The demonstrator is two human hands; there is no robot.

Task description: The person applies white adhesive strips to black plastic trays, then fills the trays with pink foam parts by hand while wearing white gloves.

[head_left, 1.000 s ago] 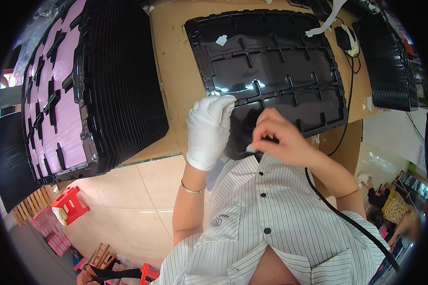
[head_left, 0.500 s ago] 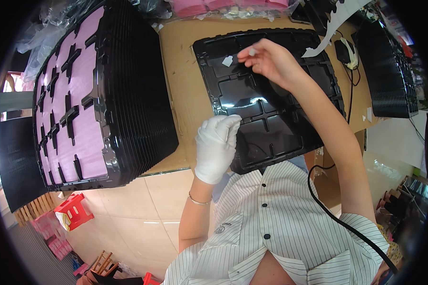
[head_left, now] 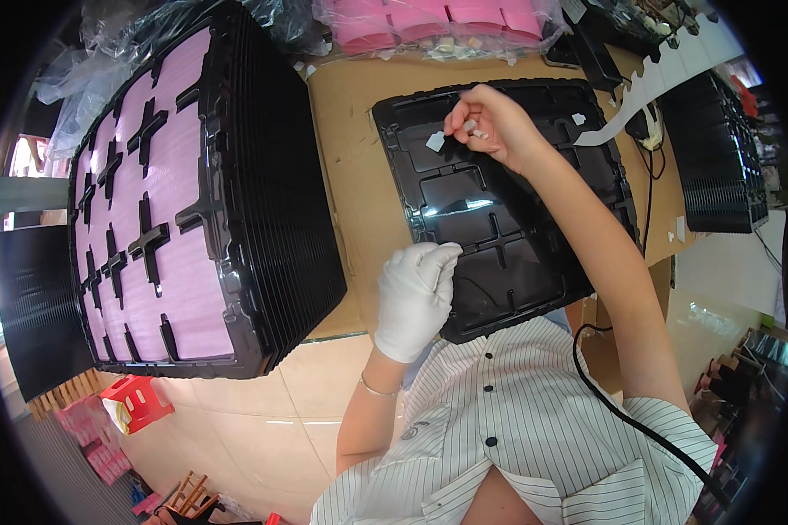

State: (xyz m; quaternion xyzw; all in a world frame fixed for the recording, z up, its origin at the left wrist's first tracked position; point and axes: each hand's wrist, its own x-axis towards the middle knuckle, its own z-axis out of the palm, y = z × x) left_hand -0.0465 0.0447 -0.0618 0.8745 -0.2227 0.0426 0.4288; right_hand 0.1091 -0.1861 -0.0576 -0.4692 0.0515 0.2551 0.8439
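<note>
A black moulded plastic tray point(head_left: 499, 254) lies flat on the brown table in front of me. My left hand point(head_left: 414, 299), in a white glove, rests on the tray's near left corner with fingers curled. My bare right hand point(head_left: 492, 125) reaches to the far part of the tray and pinches a small pale piece between its fingertips. A small white label point(head_left: 435, 140) sits on the tray just left of those fingers. Another white label point(head_left: 578, 118) lies further right on the tray.
A tall stack of black trays topped with pink foam point(head_left: 175, 219) stands at left. A second black tray stack point(head_left: 718, 157) stands at right, another dark stack point(head_left: 35, 306) at far left. Pink rolls in plastic point(head_left: 438, 22) line the table's back. A black cable point(head_left: 639, 420) runs over my shirt.
My right hand went from near my chest out to the tray's far part and holds there. The gloved left hand stayed on the tray's near left corner.
</note>
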